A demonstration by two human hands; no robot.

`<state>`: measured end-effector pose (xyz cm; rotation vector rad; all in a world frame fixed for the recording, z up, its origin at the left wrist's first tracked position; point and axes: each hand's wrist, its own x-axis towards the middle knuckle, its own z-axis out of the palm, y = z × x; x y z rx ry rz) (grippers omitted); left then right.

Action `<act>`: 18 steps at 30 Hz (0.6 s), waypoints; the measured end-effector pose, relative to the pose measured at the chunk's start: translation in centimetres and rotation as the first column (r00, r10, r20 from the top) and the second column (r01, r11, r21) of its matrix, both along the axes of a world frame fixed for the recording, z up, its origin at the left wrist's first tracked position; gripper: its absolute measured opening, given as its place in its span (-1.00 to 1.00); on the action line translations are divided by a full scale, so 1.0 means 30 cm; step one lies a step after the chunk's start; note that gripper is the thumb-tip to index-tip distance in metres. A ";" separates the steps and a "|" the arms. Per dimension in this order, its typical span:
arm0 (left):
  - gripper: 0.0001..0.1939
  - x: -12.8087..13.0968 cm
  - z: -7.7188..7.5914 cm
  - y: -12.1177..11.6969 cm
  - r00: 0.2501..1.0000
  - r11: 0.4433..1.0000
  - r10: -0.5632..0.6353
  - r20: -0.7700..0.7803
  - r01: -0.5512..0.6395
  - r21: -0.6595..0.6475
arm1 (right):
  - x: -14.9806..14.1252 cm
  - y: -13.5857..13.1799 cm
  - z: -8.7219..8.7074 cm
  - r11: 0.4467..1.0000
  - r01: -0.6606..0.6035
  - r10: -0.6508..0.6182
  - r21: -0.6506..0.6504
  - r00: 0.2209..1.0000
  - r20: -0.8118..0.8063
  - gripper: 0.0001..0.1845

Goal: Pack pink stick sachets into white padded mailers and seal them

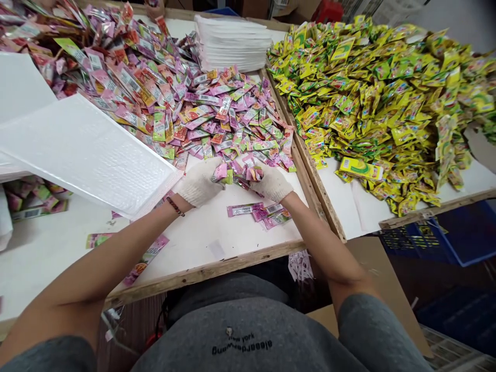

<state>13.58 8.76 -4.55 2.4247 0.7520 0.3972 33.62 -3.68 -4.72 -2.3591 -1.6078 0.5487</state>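
Both my hands wear white knit gloves and meet above the white table (201,232). My left hand (199,182) is closed round a bunch of pink and green sachets (227,174). My right hand (272,183) is closed on the other end of the same bunch. Just below my hands lie a few loose pink sachets (259,211). A large heap of pink sachets (163,88) spreads from my hands to the far left.
A white padded envelope (81,150) lies at left, and a stack of white envelopes (232,41) stands at the back. A heap of yellow sachets (387,98) covers the right table beyond a wooden edge (310,170). Blue crates (457,232) sit lower right.
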 end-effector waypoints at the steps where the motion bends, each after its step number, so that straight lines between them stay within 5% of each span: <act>1: -0.84 -0.009 0.000 0.006 1.000 1.000 0.000 -0.003 0.000 0.016 | -0.004 -0.004 0.000 1.000 -0.002 0.003 -0.028 1.000 0.021 -0.67; 6: -0.94 -0.066 0.012 0.021 0.996 0.995 0.088 -0.033 -0.086 0.058 | -0.008 -0.018 -0.020 0.992 0.005 0.006 -0.123 0.996 0.091 -0.52; 10: -0.87 -0.017 0.068 0.050 0.987 0.986 0.162 -0.018 -0.162 -0.046 | -0.015 -0.009 -0.045 0.993 -0.033 0.050 -0.117 0.987 0.150 -0.56; 14: -0.72 0.191 0.141 0.079 0.988 0.986 0.147 0.051 -0.142 -0.090 | -0.020 -0.009 -0.069 0.997 -0.051 0.059 -0.051 0.983 0.174 -0.58; 18: -0.52 0.475 0.147 0.070 0.996 0.998 0.042 -0.073 -0.045 -0.035 | -0.023 -0.011 -0.084 0.997 -0.065 0.070 -0.035 0.988 0.141 -0.61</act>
